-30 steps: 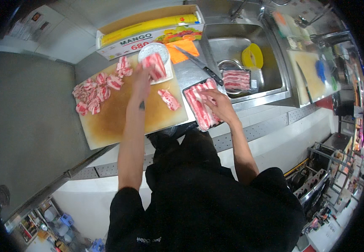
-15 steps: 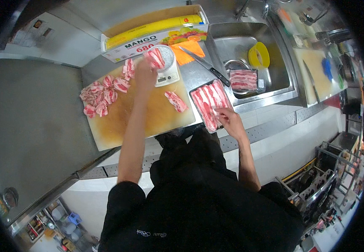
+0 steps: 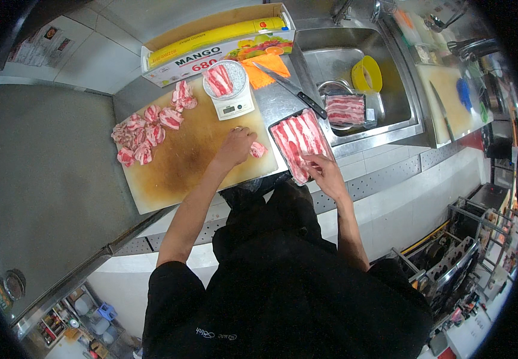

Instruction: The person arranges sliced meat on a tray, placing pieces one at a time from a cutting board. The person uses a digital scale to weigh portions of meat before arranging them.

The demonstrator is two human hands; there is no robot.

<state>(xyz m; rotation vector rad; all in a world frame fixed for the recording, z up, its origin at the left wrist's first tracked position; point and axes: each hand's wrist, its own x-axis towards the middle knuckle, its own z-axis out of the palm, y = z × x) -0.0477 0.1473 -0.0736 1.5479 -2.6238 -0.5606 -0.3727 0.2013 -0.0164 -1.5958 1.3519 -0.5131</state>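
My left hand [image 3: 237, 147] is over the cutting board [image 3: 202, 161], its fingers closed on a small portion of sliced pork belly [image 3: 259, 150] that it partly hides. My right hand [image 3: 326, 174] reaches over the near right edge of a black tray [image 3: 272, 134] filled with pork belly strips [image 3: 299, 139]. Its fingertips pinch the edge of a strip there. On the kitchen scale [image 3: 234, 108], a pork belly portion [image 3: 219, 80] lies in a round, pale dish [image 3: 241, 77]. Several folded pork belly portions [image 3: 145, 134] are gathered on the board's left side.
A knife [image 3: 299, 96] lies between the orange cloth [image 3: 265, 70] and the tray. Behind the board stands a long box [image 3: 235, 55] with a yellow roll. The sink [image 3: 393, 78] at right holds a yellow ring-shaped container [image 3: 367, 75] and another meat tray [image 3: 346, 110].
My left hand has moved from the scale back toward me, down to the meat portion on the board. A portion now rests on the scale's dish. My right hand stays at the tray.
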